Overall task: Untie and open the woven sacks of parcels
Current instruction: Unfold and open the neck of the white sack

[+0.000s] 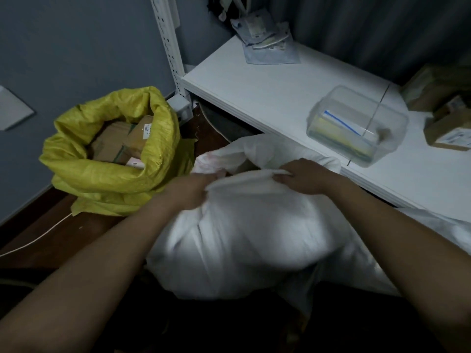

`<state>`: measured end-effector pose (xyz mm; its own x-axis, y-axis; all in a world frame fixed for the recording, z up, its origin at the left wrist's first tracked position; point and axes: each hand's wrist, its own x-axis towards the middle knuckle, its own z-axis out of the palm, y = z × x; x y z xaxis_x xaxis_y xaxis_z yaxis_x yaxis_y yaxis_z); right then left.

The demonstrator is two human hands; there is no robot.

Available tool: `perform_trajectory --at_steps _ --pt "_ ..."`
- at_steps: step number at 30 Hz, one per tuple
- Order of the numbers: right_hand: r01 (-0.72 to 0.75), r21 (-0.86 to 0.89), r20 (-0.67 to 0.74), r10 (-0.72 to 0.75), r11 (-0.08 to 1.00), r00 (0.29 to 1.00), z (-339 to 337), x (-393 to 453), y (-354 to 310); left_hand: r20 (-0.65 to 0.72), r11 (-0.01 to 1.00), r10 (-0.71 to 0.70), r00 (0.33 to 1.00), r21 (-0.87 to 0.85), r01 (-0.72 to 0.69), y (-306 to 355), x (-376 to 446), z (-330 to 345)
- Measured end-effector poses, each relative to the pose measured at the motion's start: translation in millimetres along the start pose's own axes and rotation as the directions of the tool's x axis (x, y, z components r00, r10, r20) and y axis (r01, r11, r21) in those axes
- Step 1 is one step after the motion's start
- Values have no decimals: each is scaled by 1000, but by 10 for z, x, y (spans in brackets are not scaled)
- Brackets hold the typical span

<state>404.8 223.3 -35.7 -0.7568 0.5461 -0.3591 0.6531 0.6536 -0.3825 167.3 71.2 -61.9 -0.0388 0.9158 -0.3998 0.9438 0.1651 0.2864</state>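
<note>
A bulging white woven sack stands on the floor right in front of me. My left hand grips the near edge of its mouth on the left side. My right hand pinches the same folded rim on the right. The mouth looks loosened, with a dark gap showing behind the rim between my hands. To the left stands a yellow woven sack, wide open with its rim rolled down, and cardboard parcels show inside it.
A white shelf runs along the right, carrying a clear plastic box, grey mailer bags at the back and cardboard boxes at the far right. A white cable lies on the dark floor at left.
</note>
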Motion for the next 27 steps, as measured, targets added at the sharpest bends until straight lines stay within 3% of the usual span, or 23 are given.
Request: perform_trajectory --at_steps 1,3,5,7,10,12,14,15,17,20,21,23,24,25,27 --pt "23 -18 -55 -24 1000 998 19 -71 1 -48 1000 10 999 13 -9 -84 43 -27" --pt "65 -150 -115 -82 987 990 131 -188 2 1 998 63 998 0 -63 -73 77 -14" --pt "74 -261 -151 -117 962 982 275 -262 65 110 965 148 983 -235 -119 135 107 21" --pt "94 -267 -191 -148 959 970 346 -321 144 125 888 202 971 -443 -127 337 147 50" --pt "167 -348 -321 -285 923 903 409 -383 225 121 863 224 967 -485 -139 369 211 244" --pt "225 -470 -336 -408 854 848 454 -413 260 54 875 166 985 -468 -122 366 203 336" --pt "269 -567 -266 -482 779 835 467 -441 355 -230 933 221 948 -234 -274 373 218 416" --pt "271 -590 -235 -483 760 843 467 -454 415 -381 933 330 864 -11 -361 377 220 451" --pt "266 -567 -193 -440 780 877 469 -476 395 -470 860 505 724 342 -378 392 203 502" --pt "190 -307 -74 -222 933 972 515 -425 79 -499 814 576 647 428 -394 384 223 584" --pt "175 -230 -43 -190 957 981 547 -367 14 -495 820 570 655 396 -414 381 205 578" --pt "235 -106 -60 -242 966 968 586 -286 -74 -434 911 405 805 110 -398 429 101 486" --pt "299 -129 -144 -316 946 938 601 -256 -103 -302 954 242 922 -100 -283 445 55 440" --pt "346 -215 -263 -395 913 880 633 -227 -98 -123 951 104 987 -280 -135 442 23 392" --pt "341 -404 -333 -484 849 809 675 -231 -112 115 876 34 993 -482 25 382 24 325"
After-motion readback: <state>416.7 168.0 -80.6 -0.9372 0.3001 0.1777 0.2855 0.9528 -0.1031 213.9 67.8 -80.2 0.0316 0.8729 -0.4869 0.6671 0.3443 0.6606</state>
